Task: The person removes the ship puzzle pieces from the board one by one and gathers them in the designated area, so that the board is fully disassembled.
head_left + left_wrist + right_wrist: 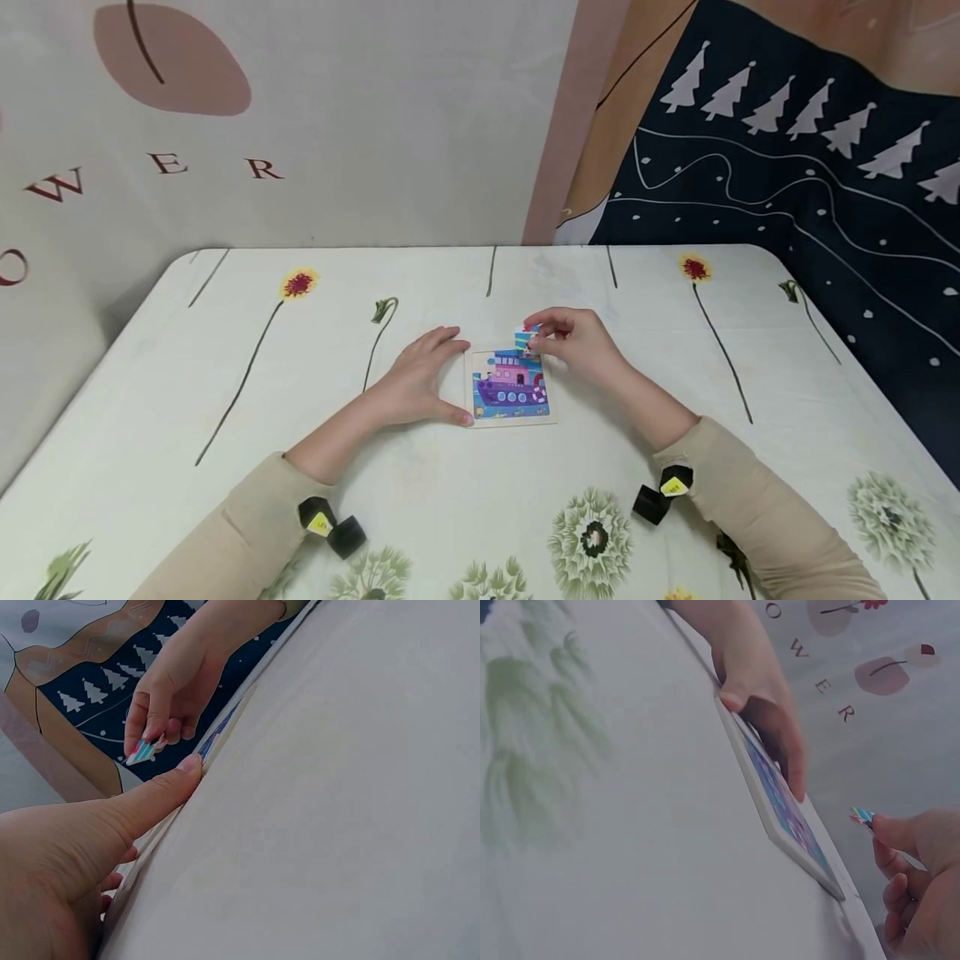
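A small square jigsaw puzzle (512,392) lies in a pale wooden frame on the table, its picture a purple and pink ship on blue. My left hand (416,375) rests spread along its left side. The thumb touches the lower left corner, also seen in the left wrist view, where the thumb (161,795) lies against the frame's edge. Between thumb and fingers my right hand (581,342) pinches a striped blue puzzle piece (527,339), raised over the puzzle's upper right corner. In the right wrist view the piece (862,815) is held apart from the puzzle (787,806).
A white flower-print cloth (450,508) covers the table, whose far edge meets a pale printed backdrop (390,125). At the right hangs dark blue fabric (750,175) with white trees. Black camera mounts (330,525) sit at both sleeves.
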The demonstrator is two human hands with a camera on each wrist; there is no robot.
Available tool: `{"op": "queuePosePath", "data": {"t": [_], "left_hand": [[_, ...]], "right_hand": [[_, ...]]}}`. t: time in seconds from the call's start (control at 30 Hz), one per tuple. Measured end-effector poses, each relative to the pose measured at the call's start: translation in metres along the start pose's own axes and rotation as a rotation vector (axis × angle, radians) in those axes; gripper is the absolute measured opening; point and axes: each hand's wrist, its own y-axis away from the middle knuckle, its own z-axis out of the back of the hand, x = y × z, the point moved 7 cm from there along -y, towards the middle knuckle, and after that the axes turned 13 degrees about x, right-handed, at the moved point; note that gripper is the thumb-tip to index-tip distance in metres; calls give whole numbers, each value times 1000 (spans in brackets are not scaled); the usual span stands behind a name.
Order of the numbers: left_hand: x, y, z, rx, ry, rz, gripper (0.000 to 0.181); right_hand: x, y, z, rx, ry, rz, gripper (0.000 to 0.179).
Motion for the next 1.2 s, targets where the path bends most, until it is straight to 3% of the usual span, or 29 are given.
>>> {"op": "queuePosePath", "data": {"t": [0.5, 0.77, 1.2], "left_hand": [[0, 1, 0, 1, 9, 5, 105], [-1, 1, -1, -7, 1, 1, 105], [-3, 2, 1, 5, 13, 7, 105]], "right_hand": [[-26, 12, 38, 6, 42, -44, 25], [-42, 10, 40, 33, 61, -52, 23], [-47, 6, 38, 25, 138, -1, 20]]}}
